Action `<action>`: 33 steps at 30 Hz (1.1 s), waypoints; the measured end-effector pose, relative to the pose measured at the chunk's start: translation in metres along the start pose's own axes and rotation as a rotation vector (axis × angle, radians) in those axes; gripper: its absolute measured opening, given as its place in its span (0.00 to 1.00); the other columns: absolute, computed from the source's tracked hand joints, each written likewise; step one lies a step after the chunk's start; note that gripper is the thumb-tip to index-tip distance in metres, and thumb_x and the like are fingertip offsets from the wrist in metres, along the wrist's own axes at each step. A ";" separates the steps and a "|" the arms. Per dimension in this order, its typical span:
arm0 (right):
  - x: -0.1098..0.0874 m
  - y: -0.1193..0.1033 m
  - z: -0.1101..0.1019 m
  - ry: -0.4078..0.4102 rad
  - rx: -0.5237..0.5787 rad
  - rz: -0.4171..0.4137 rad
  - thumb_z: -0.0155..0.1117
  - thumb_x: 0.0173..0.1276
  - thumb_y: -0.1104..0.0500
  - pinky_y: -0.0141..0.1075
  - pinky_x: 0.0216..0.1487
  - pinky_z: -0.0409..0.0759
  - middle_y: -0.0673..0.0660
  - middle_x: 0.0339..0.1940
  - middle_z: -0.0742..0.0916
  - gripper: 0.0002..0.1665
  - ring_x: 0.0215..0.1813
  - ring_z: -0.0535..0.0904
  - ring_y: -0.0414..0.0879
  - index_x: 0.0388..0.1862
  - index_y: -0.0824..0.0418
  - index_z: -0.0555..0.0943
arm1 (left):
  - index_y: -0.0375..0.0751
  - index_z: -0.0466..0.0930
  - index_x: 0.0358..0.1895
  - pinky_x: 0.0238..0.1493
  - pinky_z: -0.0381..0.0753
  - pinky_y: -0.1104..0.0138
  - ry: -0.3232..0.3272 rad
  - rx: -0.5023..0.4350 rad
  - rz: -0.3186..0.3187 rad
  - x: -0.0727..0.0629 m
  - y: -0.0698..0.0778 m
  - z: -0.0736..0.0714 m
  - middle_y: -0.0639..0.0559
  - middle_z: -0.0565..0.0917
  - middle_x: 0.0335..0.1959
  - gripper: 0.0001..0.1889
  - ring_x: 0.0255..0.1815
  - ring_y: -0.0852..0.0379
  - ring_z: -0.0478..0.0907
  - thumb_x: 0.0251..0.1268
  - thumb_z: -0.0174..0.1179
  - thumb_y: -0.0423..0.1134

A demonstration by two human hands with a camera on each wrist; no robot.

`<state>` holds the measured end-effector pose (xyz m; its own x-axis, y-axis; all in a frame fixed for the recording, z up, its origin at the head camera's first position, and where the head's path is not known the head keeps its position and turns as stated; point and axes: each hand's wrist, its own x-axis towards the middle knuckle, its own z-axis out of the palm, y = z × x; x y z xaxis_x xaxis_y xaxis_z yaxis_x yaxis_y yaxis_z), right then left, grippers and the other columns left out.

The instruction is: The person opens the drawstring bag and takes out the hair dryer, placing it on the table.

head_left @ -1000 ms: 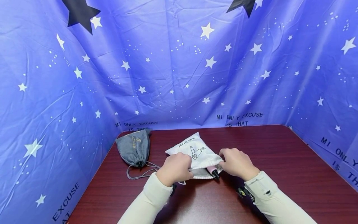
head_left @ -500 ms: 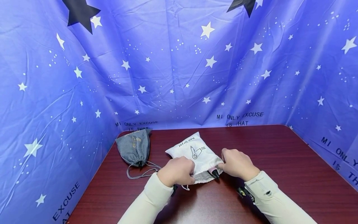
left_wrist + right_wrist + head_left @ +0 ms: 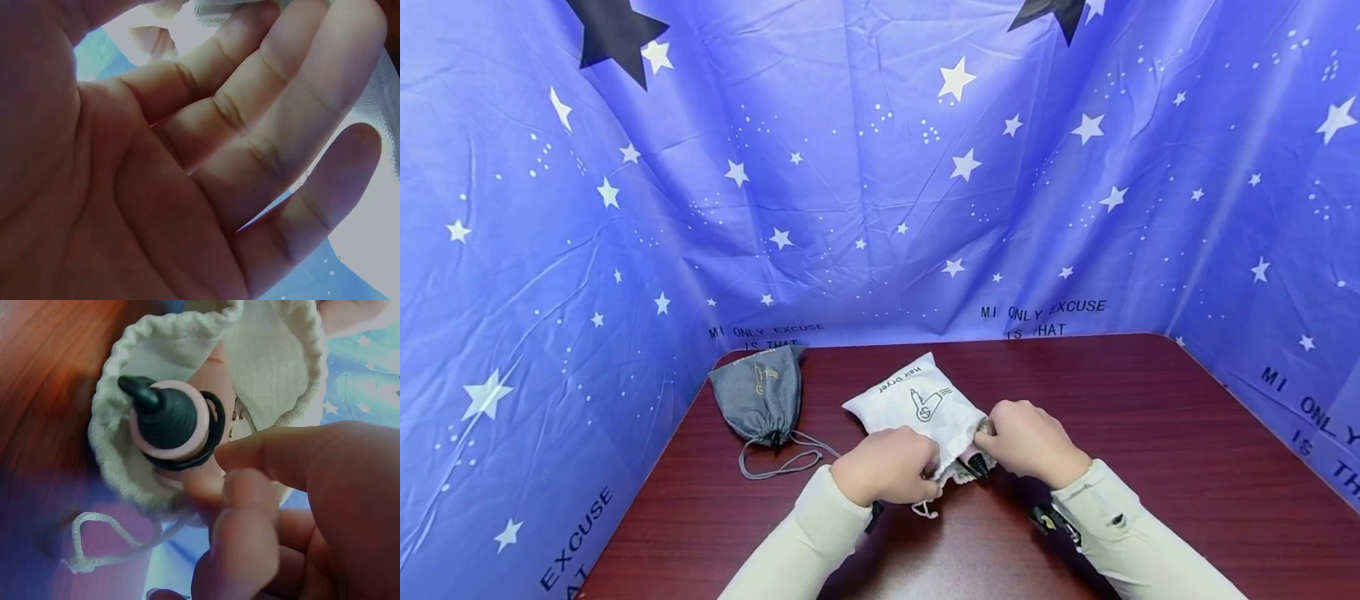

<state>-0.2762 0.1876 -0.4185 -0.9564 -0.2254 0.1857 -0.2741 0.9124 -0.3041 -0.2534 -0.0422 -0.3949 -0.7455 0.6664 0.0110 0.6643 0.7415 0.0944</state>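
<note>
A white drawstring bag (image 3: 902, 406) printed "Hair Dryer" lies on the table with its mouth toward me. My left hand (image 3: 891, 465) grips the left side of that mouth, fingers curled at the fabric. At the right side, my right hand (image 3: 1032, 442) pinches the rim, its thumb reaching just inside. Between the hands, the pink handle end of a hair dryer (image 3: 169, 422) shows in the opening, with a black ridged cord sleeve and black cord around it. The rest of the dryer is hidden inside. A white drawstring loop (image 3: 94, 540) hangs out by the rim.
A grey drawstring bag (image 3: 760, 396) with a gold dryer print stands at the left of the dark red table (image 3: 1112, 392), mouth gathered, its grey cord (image 3: 767, 473) trailing toward my left hand. Blue star-patterned cloth (image 3: 880, 167) walls the back and sides.
My left hand has moved right, drawing the bag's left rim along and narrowing the mouth around the dryer handle. The white loop shifted right with it. My right hand moved slightly left.
</note>
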 end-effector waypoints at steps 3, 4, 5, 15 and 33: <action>-0.002 -0.003 -0.002 -0.046 0.025 -0.004 0.65 0.61 0.52 0.39 0.17 0.68 0.41 0.02 0.72 0.26 0.08 0.71 0.38 0.05 0.46 0.69 | 0.59 0.73 0.16 0.20 0.68 0.69 -0.003 -0.035 -0.021 0.000 -0.003 0.000 0.67 0.71 0.13 0.20 0.18 0.66 0.69 0.60 0.69 0.57; -0.002 -0.004 -0.002 -0.050 0.023 -0.014 0.65 0.61 0.52 0.39 0.18 0.68 0.41 0.02 0.71 0.26 0.09 0.71 0.38 0.06 0.46 0.69 | 0.59 0.74 0.16 0.20 0.68 0.69 -0.003 -0.061 -0.039 0.000 -0.005 -0.001 0.66 0.72 0.13 0.21 0.18 0.66 0.70 0.62 0.67 0.61; -0.002 -0.005 -0.002 -0.049 0.021 -0.022 0.66 0.61 0.51 0.39 0.18 0.68 0.40 0.03 0.71 0.26 0.10 0.71 0.37 0.06 0.46 0.68 | 0.59 0.74 0.16 0.20 0.69 0.68 0.005 -0.083 -0.059 0.000 -0.007 -0.002 0.65 0.72 0.14 0.23 0.18 0.65 0.71 0.63 0.64 0.65; -0.002 -0.007 -0.001 -0.005 -0.035 -0.055 0.71 0.54 0.47 0.40 0.21 0.66 0.41 0.10 0.70 0.26 0.19 0.67 0.42 0.05 0.43 0.67 | 0.52 0.71 0.17 0.24 0.72 0.61 0.267 -0.096 -0.286 0.004 -0.042 -0.006 0.58 0.72 0.17 0.20 0.21 0.58 0.72 0.70 0.58 0.48; -0.005 -0.013 0.011 0.004 -0.057 -0.068 0.68 0.53 0.50 0.41 0.19 0.64 0.44 0.12 0.68 0.25 0.18 0.65 0.44 0.09 0.46 0.62 | 0.32 0.80 0.52 0.48 0.83 0.45 0.337 -0.118 -0.465 0.014 -0.089 0.029 0.37 0.84 0.49 0.15 0.50 0.36 0.84 0.79 0.46 0.36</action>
<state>-0.2690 0.1733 -0.4261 -0.9352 -0.2865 0.2080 -0.3323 0.9130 -0.2367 -0.3208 -0.0966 -0.4317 -0.9463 0.1968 0.2565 0.2666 0.9238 0.2748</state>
